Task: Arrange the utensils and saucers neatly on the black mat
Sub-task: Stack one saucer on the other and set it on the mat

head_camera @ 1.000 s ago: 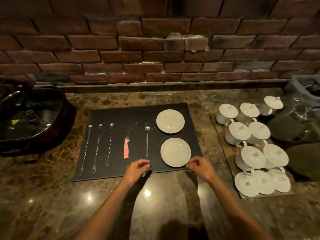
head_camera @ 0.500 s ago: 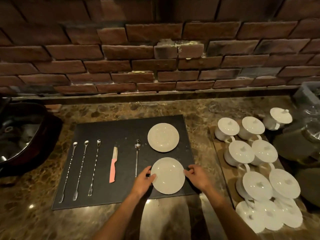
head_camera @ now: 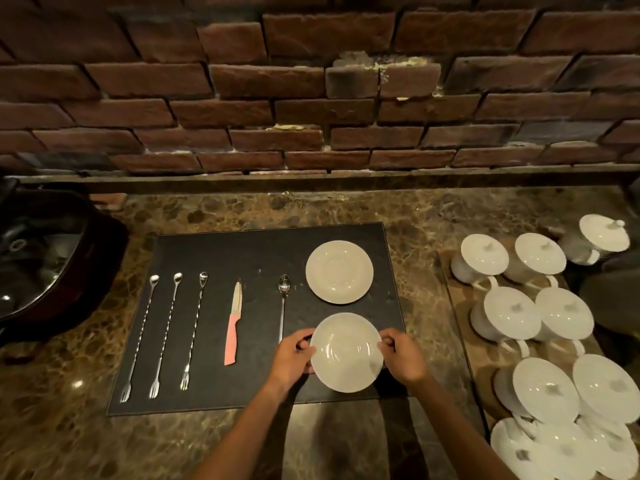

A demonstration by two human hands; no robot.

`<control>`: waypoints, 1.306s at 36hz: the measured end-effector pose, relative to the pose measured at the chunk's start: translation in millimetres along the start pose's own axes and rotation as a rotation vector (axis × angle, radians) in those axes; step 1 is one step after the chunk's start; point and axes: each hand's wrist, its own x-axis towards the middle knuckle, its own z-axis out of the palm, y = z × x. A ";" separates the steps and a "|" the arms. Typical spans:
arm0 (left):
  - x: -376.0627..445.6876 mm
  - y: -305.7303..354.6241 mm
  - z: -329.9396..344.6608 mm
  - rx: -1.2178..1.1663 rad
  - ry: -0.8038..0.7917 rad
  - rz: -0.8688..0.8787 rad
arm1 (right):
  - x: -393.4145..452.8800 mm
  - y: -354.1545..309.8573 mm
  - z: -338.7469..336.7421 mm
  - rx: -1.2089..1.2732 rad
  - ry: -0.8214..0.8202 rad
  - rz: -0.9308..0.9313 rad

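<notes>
Both hands have closed in on the near saucer [head_camera: 347, 351], the left hand [head_camera: 292, 355] and right hand [head_camera: 401, 355] pinching its side rims, with the far saucer [head_camera: 339, 271] straight ahead on the black mat [head_camera: 242, 258].

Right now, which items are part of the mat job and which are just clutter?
Job: black mat; two saucers, far and near, held by left hand and right hand; three bar spoons; pink-handled knife; long spoon.

Lying about: lidded white cups; dark pan.
</notes>
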 end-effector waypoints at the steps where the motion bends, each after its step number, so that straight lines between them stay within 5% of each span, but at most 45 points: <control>1: 1.8 2.4 0.5 -0.013 0.012 0.012 | 0.9 -1.9 -1.5 0.010 0.017 -0.008; 10: 45.6 54.6 -2.9 0.052 0.086 0.158 | 43.3 -46.1 -29.9 0.093 0.110 -0.106; 33: 124.0 99.3 -7.1 0.319 0.159 0.274 | 135.6 -81.8 -41.9 0.086 0.145 0.039; 47: 125.8 98.9 -11.0 0.301 0.178 0.215 | 133.5 -79.1 -40.0 0.086 0.205 -0.080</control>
